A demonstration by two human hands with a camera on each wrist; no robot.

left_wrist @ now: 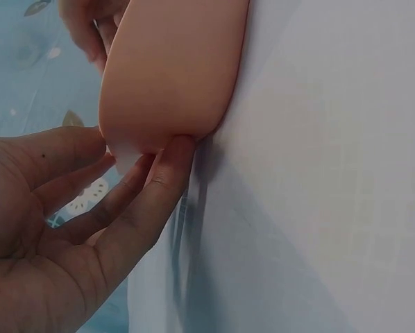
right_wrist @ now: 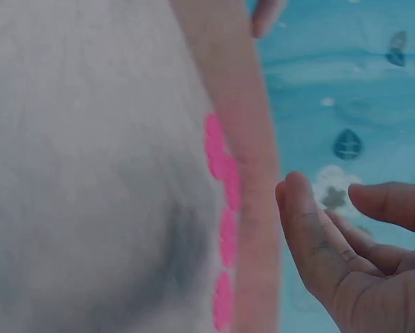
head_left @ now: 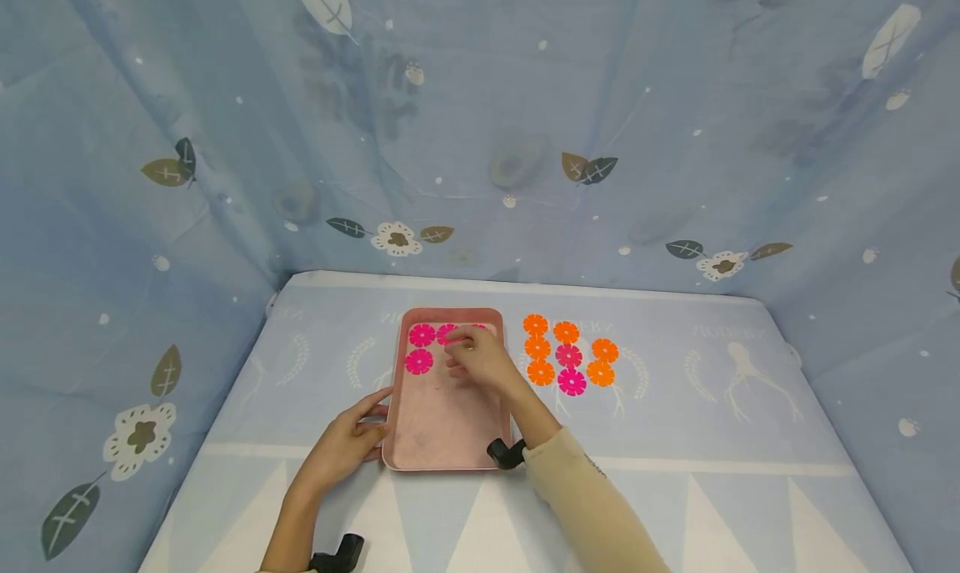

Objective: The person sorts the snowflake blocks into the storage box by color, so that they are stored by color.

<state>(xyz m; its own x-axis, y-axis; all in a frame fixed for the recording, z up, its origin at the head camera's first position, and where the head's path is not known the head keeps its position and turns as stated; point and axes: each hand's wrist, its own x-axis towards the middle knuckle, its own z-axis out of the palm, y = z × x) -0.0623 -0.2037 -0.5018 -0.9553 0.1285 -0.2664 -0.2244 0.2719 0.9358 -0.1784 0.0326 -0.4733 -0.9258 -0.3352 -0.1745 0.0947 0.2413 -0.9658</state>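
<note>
A pink tray [head_left: 442, 431] holds several bright pink flower-shaped discs [head_left: 418, 361] at its far end, some partly hidden behind my right hand. At the tray's left side my left hand [head_left: 348, 441] holds the edge. In the left wrist view, fingertips [left_wrist: 176, 149] of that hand meet the tray's outer wall [left_wrist: 176, 76] and rim. Over the tray's upper right is my right hand [head_left: 483, 356], beside the row of discs. The right wrist view shows that hand [right_wrist: 360, 257] with a gap between thumb and fingers and nothing in it.
Right of the tray, orange discs [head_left: 537, 348] and pink discs [head_left: 572, 381] lie in short columns on the patterned tablecloth [head_left: 675, 423]. A blue curtain [head_left: 480, 139] surrounds the table. Black fittings [head_left: 506, 454] sit at both wrists.
</note>
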